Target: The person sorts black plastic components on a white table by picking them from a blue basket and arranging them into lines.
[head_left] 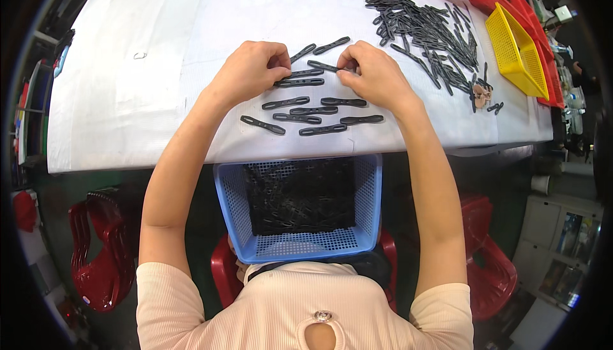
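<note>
At a flat white table [140,107], the left hand [257,70] pinches a long black plastic strip [309,72] and the right hand [375,74] pinches another matching strip [322,66].

Surfaces noted: mostly plastic, with ribbed cloth and one bright metal-like fitting.
Slotted black pieces [297,119]: apparently moulded plastic, smooth, satin with slight highlights. White table covering [147,94]: plastic-like sheet, faintly creased, low sheen. Blue basket [233,203] and yellow basket [516,50]: perforated plastic, smooth-rimmed. Red chair [105,254]: moulded plastic, glossy, strong reflections. Beige top [268,305]: matt ribbed cloth; its round ornament [323,316] shiny, metallic in appearance.
</note>
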Motion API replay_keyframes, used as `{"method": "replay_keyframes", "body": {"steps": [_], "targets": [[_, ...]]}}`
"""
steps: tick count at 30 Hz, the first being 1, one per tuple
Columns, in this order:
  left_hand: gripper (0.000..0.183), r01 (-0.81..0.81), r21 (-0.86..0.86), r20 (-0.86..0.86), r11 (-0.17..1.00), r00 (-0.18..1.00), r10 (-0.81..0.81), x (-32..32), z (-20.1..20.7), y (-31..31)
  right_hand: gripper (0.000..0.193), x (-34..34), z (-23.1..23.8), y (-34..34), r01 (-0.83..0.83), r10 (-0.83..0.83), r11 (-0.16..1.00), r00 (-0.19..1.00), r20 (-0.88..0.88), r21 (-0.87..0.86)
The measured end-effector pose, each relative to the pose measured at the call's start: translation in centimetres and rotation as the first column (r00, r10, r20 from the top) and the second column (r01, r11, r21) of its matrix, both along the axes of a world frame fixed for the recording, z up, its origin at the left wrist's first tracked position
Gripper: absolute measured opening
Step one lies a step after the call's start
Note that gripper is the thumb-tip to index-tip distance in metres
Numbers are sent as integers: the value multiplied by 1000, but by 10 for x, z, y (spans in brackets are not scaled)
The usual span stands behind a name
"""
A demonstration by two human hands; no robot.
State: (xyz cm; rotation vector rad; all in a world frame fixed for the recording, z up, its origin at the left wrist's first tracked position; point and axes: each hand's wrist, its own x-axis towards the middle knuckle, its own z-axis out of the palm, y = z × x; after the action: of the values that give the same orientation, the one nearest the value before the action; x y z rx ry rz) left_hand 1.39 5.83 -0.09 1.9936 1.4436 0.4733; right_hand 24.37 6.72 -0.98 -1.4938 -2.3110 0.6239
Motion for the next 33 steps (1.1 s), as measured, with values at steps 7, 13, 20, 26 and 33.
{"method": "replay_keyframes", "body": {"steps": [7,13,20,26,33], "targets": [[14,-25,416,29,909,999,14,10,-19,5,21,4,17,-1,-162,157,971,987,-40,-176],[10,21,467,-80,884,997,19,18,-30,16,16,1,-15,31,-64,70,938,998,-7,340],[9,11,410,-104,912,994,35,5,-26,25,12,2,-27,33,-125,134,863,991,17,489],[13,4,361,-12,932,1000,1,-9,-26,29,12,0,-2,30,-24,21,997,999,38,75],[19,-70,232,68,970,996,56,-48,-20,11,16,18,2,-3,-128,133,981,991,-24,143]]}}
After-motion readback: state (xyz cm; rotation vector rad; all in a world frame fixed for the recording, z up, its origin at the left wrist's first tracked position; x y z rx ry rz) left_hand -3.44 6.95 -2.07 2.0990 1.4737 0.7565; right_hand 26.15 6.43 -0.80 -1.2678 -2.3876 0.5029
